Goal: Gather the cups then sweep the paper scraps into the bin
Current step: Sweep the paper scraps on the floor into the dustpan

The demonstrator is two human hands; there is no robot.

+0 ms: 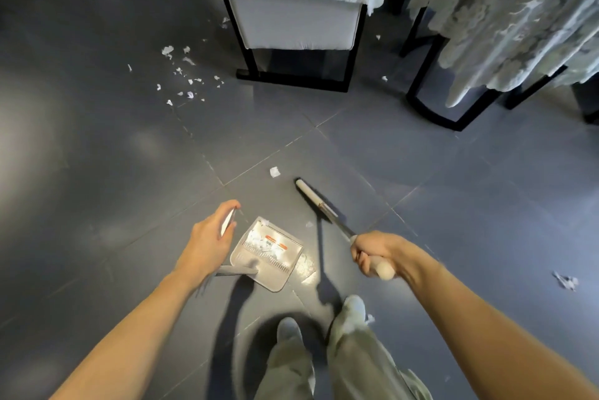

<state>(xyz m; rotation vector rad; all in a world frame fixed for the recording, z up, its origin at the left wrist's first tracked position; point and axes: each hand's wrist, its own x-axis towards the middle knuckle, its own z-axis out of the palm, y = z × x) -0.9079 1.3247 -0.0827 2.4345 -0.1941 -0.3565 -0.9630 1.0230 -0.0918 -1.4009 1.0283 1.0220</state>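
A grey dustpan (pixel 275 273) stands on the dark tiled floor in front of my feet, with white paper scraps (pixel 262 242) lying in it. My left hand (pixel 209 239) grips the top of its long handle (pixel 228 222). My right hand (pixel 376 255) grips the end of a broom handle (pixel 338 226). The broom head (pixel 309 193) rests on the floor just right of the dustpan. One scrap (pixel 275 171) lies just beyond the broom head. A scatter of small scraps (pixel 183 75) lies farther off to the left of a chair. No cups are in view.
A white padded chair (pixel 298 17) on a black frame stands ahead. A table under a lace cloth (pixel 518 26) with black legs is at the upper right. More scraps (pixel 565 281) lie on the floor at the right. My feet (pixel 353 309) are below the dustpan.
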